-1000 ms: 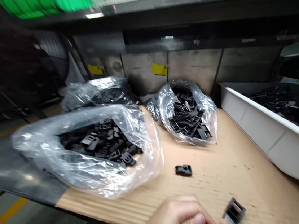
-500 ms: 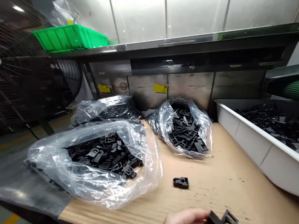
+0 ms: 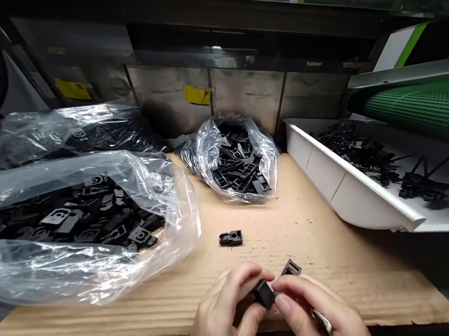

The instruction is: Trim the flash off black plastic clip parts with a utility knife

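Note:
My left hand (image 3: 225, 312) is closed, its thumb and fingers gripping a small black plastic block (image 3: 264, 294) above the cardboard's front edge. My right hand (image 3: 328, 325) is closed too, with thumb and index finger pinched against the block's right side. A dark piece with a shiny pale edge (image 3: 322, 322) shows under its curled fingers; its kind is unclear. Just behind the hands is a black frame-shaped plastic part (image 3: 291, 268). Farther left, a black plastic clip-like part (image 3: 231, 238) lies on the cardboard (image 3: 218, 219).
A clear plastic bag (image 3: 179, 222) of black parts lies open at left, another bag (image 3: 49, 130) behind it. At the back middle stands a bag of black frame parts (image 3: 245, 165). A white tray (image 3: 341, 185) with black pieces sits at right, under a green ribbed belt (image 3: 432, 106).
The view has turned right and down, bringing both hands more fully into sight. The black block is tilted differently between the fingers. The parts on the cardboard stay in place.

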